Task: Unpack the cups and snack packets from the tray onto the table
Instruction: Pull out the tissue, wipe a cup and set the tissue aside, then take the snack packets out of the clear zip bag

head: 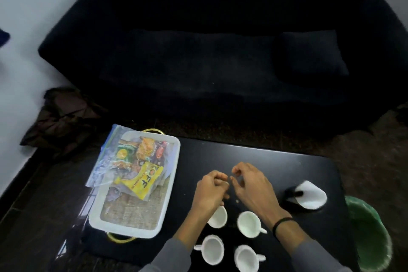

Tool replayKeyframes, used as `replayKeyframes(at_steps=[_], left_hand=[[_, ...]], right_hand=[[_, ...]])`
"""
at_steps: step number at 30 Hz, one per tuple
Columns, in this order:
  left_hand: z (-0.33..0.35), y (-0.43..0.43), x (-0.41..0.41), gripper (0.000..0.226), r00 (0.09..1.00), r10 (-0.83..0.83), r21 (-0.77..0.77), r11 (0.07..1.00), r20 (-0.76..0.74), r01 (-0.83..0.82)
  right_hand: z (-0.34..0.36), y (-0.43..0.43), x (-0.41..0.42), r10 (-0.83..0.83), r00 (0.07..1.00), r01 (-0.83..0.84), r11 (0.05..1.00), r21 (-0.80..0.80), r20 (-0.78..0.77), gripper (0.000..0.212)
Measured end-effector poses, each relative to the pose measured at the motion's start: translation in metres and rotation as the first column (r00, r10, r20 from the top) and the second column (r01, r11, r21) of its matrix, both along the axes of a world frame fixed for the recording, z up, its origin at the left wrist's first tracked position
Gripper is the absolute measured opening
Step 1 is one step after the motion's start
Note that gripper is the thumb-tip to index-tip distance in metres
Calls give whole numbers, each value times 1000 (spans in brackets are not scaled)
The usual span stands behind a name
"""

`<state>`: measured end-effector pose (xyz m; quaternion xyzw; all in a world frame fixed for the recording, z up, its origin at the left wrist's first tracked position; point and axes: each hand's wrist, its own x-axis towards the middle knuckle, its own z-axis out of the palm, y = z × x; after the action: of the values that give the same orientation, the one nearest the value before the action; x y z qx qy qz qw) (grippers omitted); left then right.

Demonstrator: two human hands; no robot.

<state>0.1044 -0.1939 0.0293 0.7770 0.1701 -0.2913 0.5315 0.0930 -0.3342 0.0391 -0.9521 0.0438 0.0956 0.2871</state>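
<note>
Four white cups (229, 236) grouped on the dark surface (260, 161) near its front edge, likely set close for easy reach; snack packets (141, 168) still heaped in the white tray (132, 231) at left, so unpacking judged about half done. Left hand (209, 190) and right hand (251, 185) nearly touching above the cups, fingers (237, 170) curled and apparently pinching something tiny, too small to identify. Folded white paper (311, 194) at right, green bin (371, 234) beyond the edge.
</note>
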Motion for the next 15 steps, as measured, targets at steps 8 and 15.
replayKeyframes(at_steps=[8, 15], left_hand=[[-6, 109, 30, 23, 992, 106, 73, 991, 68, -111], [-24, 219, 56, 14, 991, 126, 130, 983, 50, -131]], right_hand=[[-7, 126, 47, 163, 985, -161, 986, 36, -61, 8], [-33, 230, 83, 239, 963, -236, 971, 43, -123, 9]])
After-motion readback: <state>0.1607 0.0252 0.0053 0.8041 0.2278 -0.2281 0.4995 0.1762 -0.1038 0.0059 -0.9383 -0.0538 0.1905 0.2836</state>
